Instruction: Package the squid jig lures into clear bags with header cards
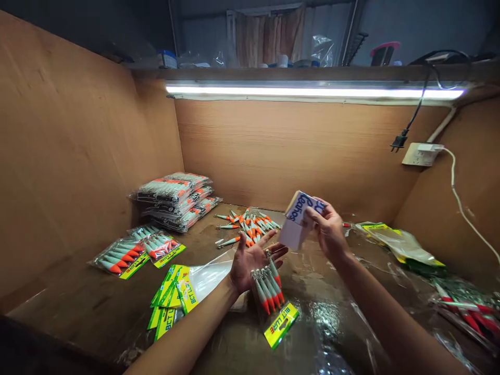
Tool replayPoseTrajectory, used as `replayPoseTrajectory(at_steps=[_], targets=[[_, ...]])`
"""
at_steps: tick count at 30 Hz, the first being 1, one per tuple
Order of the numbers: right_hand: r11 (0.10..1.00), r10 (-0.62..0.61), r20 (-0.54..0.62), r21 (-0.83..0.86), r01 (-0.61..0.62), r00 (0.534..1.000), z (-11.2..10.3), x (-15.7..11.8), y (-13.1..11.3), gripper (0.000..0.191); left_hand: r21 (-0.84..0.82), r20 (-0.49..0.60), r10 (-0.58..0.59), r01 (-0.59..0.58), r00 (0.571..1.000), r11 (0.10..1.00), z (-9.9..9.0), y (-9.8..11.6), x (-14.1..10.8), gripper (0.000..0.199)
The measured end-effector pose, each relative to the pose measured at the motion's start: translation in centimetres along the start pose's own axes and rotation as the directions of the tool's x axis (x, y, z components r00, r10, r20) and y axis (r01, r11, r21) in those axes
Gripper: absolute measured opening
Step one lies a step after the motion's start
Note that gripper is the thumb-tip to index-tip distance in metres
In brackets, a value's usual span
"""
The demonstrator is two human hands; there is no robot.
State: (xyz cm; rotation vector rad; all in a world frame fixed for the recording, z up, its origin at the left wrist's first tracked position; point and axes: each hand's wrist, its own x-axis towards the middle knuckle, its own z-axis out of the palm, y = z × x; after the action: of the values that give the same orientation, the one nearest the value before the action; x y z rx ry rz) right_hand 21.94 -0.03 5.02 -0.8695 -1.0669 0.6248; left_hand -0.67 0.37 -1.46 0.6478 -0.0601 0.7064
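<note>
My left hand is palm up with its fingers spread, holding nothing. Against its lower side is a clear bag of orange-and-pale squid jigs, its yellow BCT LURE header pointing toward me. Some of the bag's upper end is hidden by the fingers. My right hand is closed on a folded white piece of card with blue lettering, raised above the table. Beyond my left fingertips lies a pile of loose squid jigs. Flat bags with BCT LURE headers fan out left of my wrist.
Stacked packs of jigs stand at the back left, with filled bags in front. More flat bags and wrapped red items lie right. A black plug hangs near the wall socket.
</note>
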Motion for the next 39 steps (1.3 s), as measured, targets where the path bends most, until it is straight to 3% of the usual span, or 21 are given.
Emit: replayPoseTrajectory(at_steps=[2,4,6,7,8,9,10,11,13,14,16,18,20,24,28,31,34,37,39], targets=[[0.931,-0.042,-0.065,-0.364,0.015,0.997,-3.1,-0.7,0.1,0.072,-0.040,-0.012,0.009,-0.010,1.000,0.999,-0.1,0.1,0.0,0.090],[0.727,-0.224,-0.087,-0.678,0.107,0.971,-5.5,-2.4,0.5,0.081,-0.073,-0.032,0.014,-0.017,0.999,0.997,-0.4,0.1,0.1,0.089],[0.606,-0.301,-0.027,-0.777,0.169,0.953,-6.5,-4.7,1.1,0.073,-0.099,-0.055,0.014,-0.019,0.998,0.995,-0.7,0.1,0.2,0.088],[0.621,-0.236,0.032,-0.764,0.176,0.971,-6.5,-5.9,1.4,0.063,-0.107,-0.066,0.014,-0.021,0.998,0.994,-0.7,0.0,0.3,0.087],[0.669,-0.107,0.110,-0.728,0.154,0.988,-6.1,-7.1,1.8,0.053,-0.111,-0.076,0.016,-0.024,0.997,0.993,-0.7,0.0,0.3,0.087],[0.726,0.059,0.211,-0.680,0.103,0.976,-5.4,-8.1,2.3,0.046,-0.112,-0.083,0.018,-0.027,0.996,0.993,-0.6,0.0,0.3,0.088],[0.778,0.219,0.321,-0.627,0.034,0.921,-4.5,-9.0,2.8,0.042,-0.109,-0.086,0.021,-0.031,0.996,0.994,-0.4,-0.1,0.4,0.088],[0.819,0.341,0.426,-0.572,-0.043,0.838,-3.6,-9.7,3.2,0.039,-0.104,-0.084,0.025,-0.034,0.996,0.994,-0.2,-0.2,0.4,0.088],[0.866,0.454,0.570,-0.464,-0.187,0.685,-1.9,-10.8,4.1,0.037,-0.097,-0.075,0.027,-0.034,0.997,0.995,0.2,-0.3,0.5,0.090],[0.874,0.472,0.606,-0.416,-0.251,0.641,-1.2,-11.1,4.5,0.036,-0.095,-0.072,0.026,-0.033,0.997,0.995,0.4,-0.4,0.5,0.091],[0.866,0.500,0.614,-0.348,-0.359,0.611,-0.6,-11.6,5.1,0.033,-0.091,-0.087,0.033,-0.041,0.996,0.995,0.4,-0.6,0.5,0.091],[0.852,0.521,0.568,-0.309,-0.422,0.637,-0.7,-11.6,5.4,0.032,-0.075,-0.141,0.041,-0.052,0.989,0.996,0.1,-0.7,0.5,0.089],[0.857,0.513,0.509,-0.262,-0.443,0.691,-1.3,-11.4,5.5,0.032,-0.044,-0.199,0.017,-0.026,0.980,0.999,-0.4,-0.8,0.4,0.086],[0.865,0.501,0.363,-0.167,-0.474,0.786,-2.0,-10.9,5.5,0.035,0.138,-0.232,-0.160,0.195,0.960,0.971,-1.1,-1.7,0.0,0.073],[0.853,0.520,0.313,-0.137,-0.504,0.795,-1.6,-11.6,6.1,0.041,0.517,-0.327,-0.113,0.278,0.938,0.810,-1.8,-3.2,-0.2,0.054],[0.854,0.521,0.337,-0.204,-0.479,0.785,-1.6,-12.0,6.3,0.043,0.667,-0.364,-0.023,0.278,0.931,0.691,-2.0,-3.9,-0.3,0.046],[0.864,0.426,0.360,-0.434,-0.255,0.830,-2.6,-11.0,4.9,0.038,0.734,-0.353,0.016,0.266,0.936,0.625,-1.8,-3.8,-0.3,0.035],[0.788,0.164,0.309,-0.612,0.064,0.937,-3.9,-9.0,2.1,0.029,0.757,-0.346,-0.019,0.290,0.938,0.585,-1.3,-3.6,-0.3,0.032],[0.753,0.017,0.314,-0.629,0.195,0.949,-4.4,-7.8,0.4,0.029,0.774,-0.328,-0.044,0.296,0.944,0.559,-1.1,-3.5,-0.3,0.031]])
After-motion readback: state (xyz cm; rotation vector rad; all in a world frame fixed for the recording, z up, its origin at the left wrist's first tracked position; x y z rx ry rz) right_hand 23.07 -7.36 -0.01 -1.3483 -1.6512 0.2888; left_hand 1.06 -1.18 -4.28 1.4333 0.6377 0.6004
